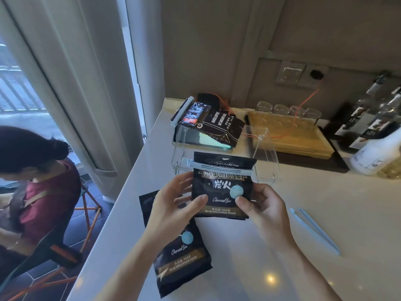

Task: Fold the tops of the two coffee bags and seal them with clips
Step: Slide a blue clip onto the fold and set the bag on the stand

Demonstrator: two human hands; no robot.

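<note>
Coffee bags were the matter at hand, and one black coffee bag was held up above the pale counter, gripped at its lower part from both sides. A pale blue clip ran straight across it near the top, clamped over the bag, whose top edge stood up above the clip. The left hand held the bag's left edge, thumb on the front and fingers curled behind; the right hand pinched the right edge, thumb pressed just beneath the round blue sticker. A second coffee bag lay flat on the counter beneath the left forearm, partly hidden by it. A spare blue clip lay on the counter to the right, well apart from both bags. Behind the held bag stood a clear acrylic stand, and farther back another dark bag with a clip on it leaned near the wall. A seated person was at the left, below the counter edge.
</note>
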